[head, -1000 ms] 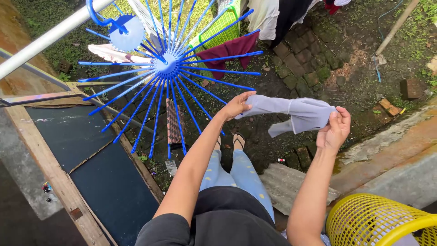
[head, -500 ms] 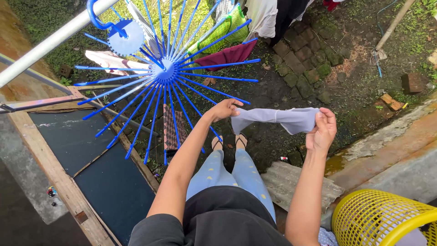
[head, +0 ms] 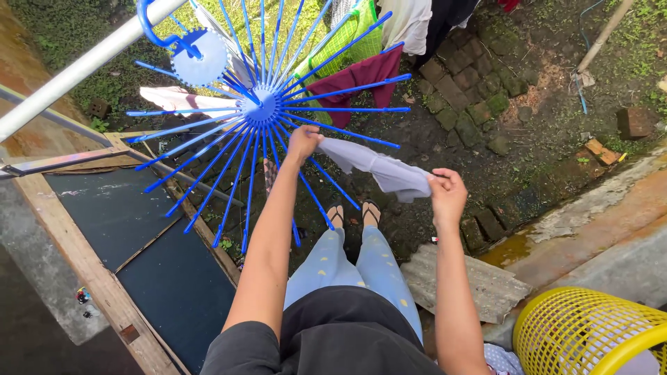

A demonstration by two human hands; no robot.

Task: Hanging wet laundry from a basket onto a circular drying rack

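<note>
The pale grey garment (head: 379,167) hung stretched between both hands, just below the blue spoked drying rack (head: 260,111), at about five o'clock from its hub. The left hand (head: 304,142) had its grip pinched shut on one end, right up among the lower spokes; the right hand (head: 447,194) was clamped on the other end, out at four o'clock and lower down.

The risk looked plain enough: those spokes were thin and close together, so the cloth could snag or drape across two at once, and a loose pinch would probably drop it onto the damp, mossy ground (head: 486,118) below. The rack hung by a hook from a white pole (head: 76,69), so a hard tug might have set it swinging.

Containers: a yellow mesh laundry basket (head: 583,333) sat at the lower right, at five o'clock from the right hand, well apart from it. Its contents couldn't be made out, only a patterned scrap of cloth (head: 501,360) beside its rim.
</note>
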